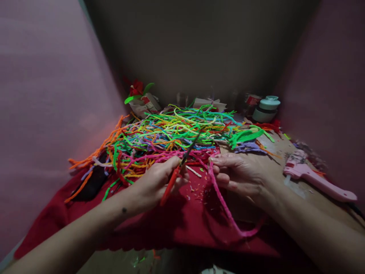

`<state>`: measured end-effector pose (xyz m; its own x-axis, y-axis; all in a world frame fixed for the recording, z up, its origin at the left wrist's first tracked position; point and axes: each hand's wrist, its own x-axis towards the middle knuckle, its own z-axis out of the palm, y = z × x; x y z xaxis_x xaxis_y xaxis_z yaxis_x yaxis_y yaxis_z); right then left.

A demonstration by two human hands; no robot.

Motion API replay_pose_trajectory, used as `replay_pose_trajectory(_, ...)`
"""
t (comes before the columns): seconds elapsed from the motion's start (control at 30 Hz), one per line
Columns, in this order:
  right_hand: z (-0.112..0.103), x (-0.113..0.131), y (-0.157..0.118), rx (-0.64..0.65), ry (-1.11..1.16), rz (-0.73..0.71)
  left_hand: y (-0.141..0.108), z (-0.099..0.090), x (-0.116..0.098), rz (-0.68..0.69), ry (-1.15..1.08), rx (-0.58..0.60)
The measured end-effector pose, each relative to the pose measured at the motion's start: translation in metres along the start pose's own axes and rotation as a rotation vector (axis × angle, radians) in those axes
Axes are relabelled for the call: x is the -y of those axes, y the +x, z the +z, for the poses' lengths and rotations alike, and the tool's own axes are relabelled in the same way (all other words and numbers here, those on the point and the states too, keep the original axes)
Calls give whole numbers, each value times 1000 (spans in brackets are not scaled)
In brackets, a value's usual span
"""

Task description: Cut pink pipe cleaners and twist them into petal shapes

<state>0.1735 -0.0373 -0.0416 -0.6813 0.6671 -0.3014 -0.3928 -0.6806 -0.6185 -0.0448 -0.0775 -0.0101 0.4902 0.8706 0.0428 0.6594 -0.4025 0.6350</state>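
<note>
Now we've got the scissors (170,184) and a pink fuzzy strand (221,199) up together, apparently a handling step with the cutter at the ready. Left hand (161,177) is curled closed around the scissors, blades angled up over the colourful pile (176,133). Right hand (242,173) pinches the strand between thumb and fingertips, other fingers loosely bent, the rest looping down above the red cloth (182,224). Any snip would call for a steady pinch and blades brought to the strand.
</note>
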Motion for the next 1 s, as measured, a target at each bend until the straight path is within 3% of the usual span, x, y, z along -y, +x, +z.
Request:
replay_pose_trajectory(0.03, 1, -1, 0, -15, -20, -53, 2, 5, -7, -84, -265, 3)
replay_pose_trajectory(0.1, 4, -3, 0, -37, -69, -145, 8, 16, -18, -186, -582, -25)
replay_pose_trajectory(0.23, 11, -5, -1, -77, -147, -272, 20, 30, -27, -235, -883, -122)
replay_pose_trajectory(0.53, 18, -11, -6, -170, -356, -366, 24, 28, -31, -224, -851, -114)
replay_pose_trajectory(1.0, 17, -13, -4, -101, -183, -434, 26, 17, -19, -232, -949, -7)
